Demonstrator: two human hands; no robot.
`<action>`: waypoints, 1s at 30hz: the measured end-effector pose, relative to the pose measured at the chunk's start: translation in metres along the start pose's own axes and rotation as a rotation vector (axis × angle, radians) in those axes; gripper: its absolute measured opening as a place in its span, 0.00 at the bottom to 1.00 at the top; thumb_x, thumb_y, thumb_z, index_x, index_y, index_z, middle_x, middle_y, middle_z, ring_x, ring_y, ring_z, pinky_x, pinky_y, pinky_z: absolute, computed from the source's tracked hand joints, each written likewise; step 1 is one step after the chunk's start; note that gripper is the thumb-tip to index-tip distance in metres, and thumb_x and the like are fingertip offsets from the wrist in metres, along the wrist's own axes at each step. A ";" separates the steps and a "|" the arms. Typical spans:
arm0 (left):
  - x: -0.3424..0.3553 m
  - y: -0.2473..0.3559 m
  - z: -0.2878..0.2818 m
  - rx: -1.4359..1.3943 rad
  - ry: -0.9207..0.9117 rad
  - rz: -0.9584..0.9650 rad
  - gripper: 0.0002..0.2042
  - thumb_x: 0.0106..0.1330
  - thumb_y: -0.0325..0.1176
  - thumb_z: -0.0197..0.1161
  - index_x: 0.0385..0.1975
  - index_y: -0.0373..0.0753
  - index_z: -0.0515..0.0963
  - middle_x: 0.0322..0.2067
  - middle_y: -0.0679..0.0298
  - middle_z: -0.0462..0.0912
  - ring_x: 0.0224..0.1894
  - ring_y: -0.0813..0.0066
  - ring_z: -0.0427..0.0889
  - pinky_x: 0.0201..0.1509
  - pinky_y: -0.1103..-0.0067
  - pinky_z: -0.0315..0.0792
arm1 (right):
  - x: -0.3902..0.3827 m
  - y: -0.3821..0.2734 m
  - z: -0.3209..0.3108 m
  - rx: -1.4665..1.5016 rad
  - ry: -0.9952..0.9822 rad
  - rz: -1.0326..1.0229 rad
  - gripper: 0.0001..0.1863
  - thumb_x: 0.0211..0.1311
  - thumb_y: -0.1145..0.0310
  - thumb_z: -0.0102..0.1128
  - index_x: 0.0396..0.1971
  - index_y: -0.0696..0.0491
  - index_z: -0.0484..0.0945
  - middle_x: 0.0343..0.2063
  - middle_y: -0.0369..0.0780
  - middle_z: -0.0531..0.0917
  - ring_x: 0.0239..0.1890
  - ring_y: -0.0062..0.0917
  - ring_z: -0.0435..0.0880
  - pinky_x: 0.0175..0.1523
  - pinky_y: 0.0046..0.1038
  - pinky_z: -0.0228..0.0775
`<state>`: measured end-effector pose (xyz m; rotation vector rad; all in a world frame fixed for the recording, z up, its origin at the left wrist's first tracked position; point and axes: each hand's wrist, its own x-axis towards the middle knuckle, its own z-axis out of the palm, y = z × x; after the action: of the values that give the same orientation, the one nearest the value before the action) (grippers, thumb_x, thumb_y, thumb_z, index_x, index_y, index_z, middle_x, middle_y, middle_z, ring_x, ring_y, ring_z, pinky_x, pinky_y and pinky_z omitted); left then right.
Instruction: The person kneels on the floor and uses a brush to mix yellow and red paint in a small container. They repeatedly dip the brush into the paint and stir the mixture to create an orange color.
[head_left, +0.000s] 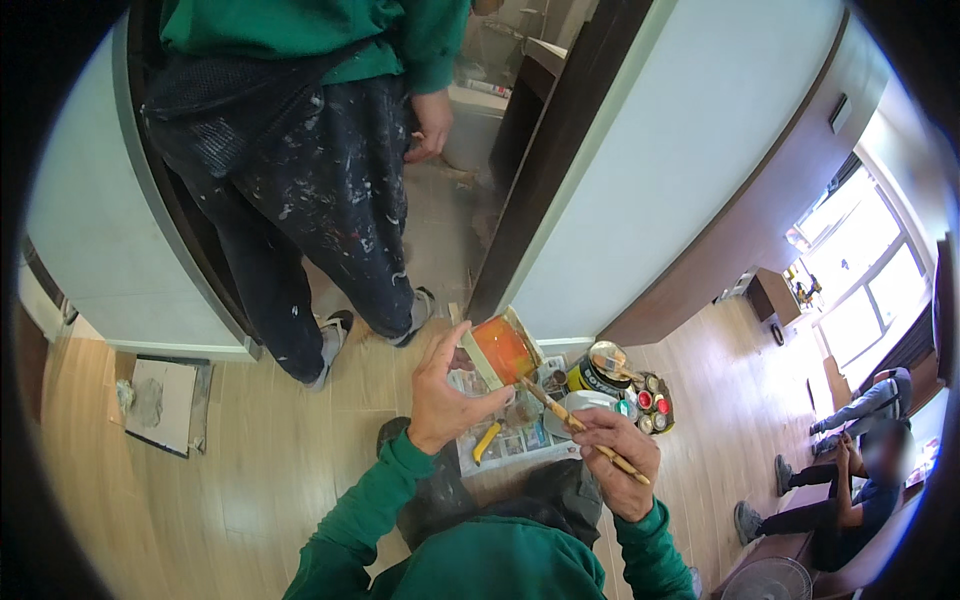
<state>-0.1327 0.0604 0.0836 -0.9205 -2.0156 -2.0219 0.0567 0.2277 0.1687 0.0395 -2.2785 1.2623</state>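
My left hand (438,405) holds a small square container (486,362) tilted up, its pale wall between thumb and fingers. Orange-red, glossy stuff covers the inside. In my right hand (618,458) is a paintbrush (550,404) with a slim wooden handle, gripped partway along. Its bristle end meets the container's near right corner; whether it touches the orange I cannot tell. Below both hands, printed sheets (528,440) cover the floor, with a yellow-handled tool (487,442), perhaps a cutter, lying on them.
A yellow-and-black tub (588,378) and several small cans (655,402) stand right of the sheets. A person in paint-spattered trousers (330,190) stands at the doorway ahead. A stained board (165,405) lies at left. Another person (865,500) sits far right, beside a fan (768,580).
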 end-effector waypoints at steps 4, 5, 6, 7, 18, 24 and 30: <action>0.006 -0.010 -0.012 -0.020 0.047 -0.016 0.44 0.45 0.31 0.83 0.65 0.28 0.68 0.54 0.55 0.77 0.47 0.71 0.83 0.50 0.76 0.80 | -0.002 -0.012 -0.001 -0.048 -0.053 0.058 0.10 0.57 0.81 0.64 0.38 0.57 0.86 0.46 0.46 0.87 0.44 0.30 0.88 0.50 0.28 0.79; 0.008 -0.013 -0.013 -0.042 0.080 -0.013 0.44 0.44 0.33 0.83 0.64 0.28 0.69 0.53 0.55 0.78 0.47 0.70 0.83 0.49 0.75 0.80 | 0.001 -0.014 -0.003 -0.058 -0.081 0.081 0.09 0.56 0.81 0.65 0.38 0.57 0.86 0.46 0.46 0.87 0.44 0.30 0.88 0.50 0.28 0.79; 0.008 -0.016 -0.016 -0.088 0.099 -0.033 0.44 0.44 0.35 0.83 0.64 0.28 0.70 0.52 0.54 0.79 0.46 0.69 0.83 0.48 0.75 0.80 | 0.002 -0.019 -0.011 -0.135 -0.127 0.092 0.07 0.57 0.81 0.64 0.35 0.59 0.86 0.43 0.46 0.88 0.45 0.31 0.89 0.51 0.28 0.79; 0.006 -0.019 -0.018 -0.044 0.109 -0.015 0.44 0.44 0.35 0.83 0.64 0.29 0.70 0.52 0.55 0.78 0.45 0.69 0.83 0.48 0.75 0.80 | 0.001 -0.025 -0.022 -0.189 -0.096 0.090 0.06 0.58 0.80 0.64 0.35 0.59 0.85 0.41 0.46 0.88 0.44 0.31 0.88 0.50 0.29 0.79; -0.027 -0.036 -0.037 0.018 0.099 -0.053 0.44 0.44 0.35 0.83 0.64 0.28 0.70 0.51 0.56 0.78 0.40 0.70 0.81 0.44 0.77 0.79 | 0.000 -0.086 -0.200 -1.453 0.476 -0.243 0.22 0.75 0.69 0.49 0.17 0.56 0.60 0.13 0.41 0.57 0.15 0.31 0.58 0.26 0.38 0.46; -0.044 -0.012 -0.040 0.065 0.105 -0.094 0.45 0.44 0.31 0.84 0.66 0.30 0.69 0.53 0.58 0.77 0.44 0.73 0.81 0.50 0.76 0.78 | 0.109 -0.069 -0.175 -1.179 0.334 -0.399 0.13 0.74 0.67 0.51 0.33 0.60 0.78 0.18 0.42 0.71 0.20 0.32 0.72 0.30 0.35 0.61; -0.068 0.024 -0.027 0.036 0.202 -0.088 0.44 0.44 0.28 0.83 0.66 0.31 0.69 0.51 0.60 0.77 0.39 0.74 0.81 0.46 0.77 0.78 | 0.178 -0.074 -0.108 -0.447 0.274 -0.472 0.19 0.77 0.62 0.46 0.32 0.59 0.79 0.16 0.40 0.76 0.15 0.25 0.73 0.23 0.27 0.65</action>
<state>-0.0747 0.0116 0.0718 -0.6030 -2.0065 -2.0236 -0.0289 0.3119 0.3538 0.2149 -2.0915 0.4757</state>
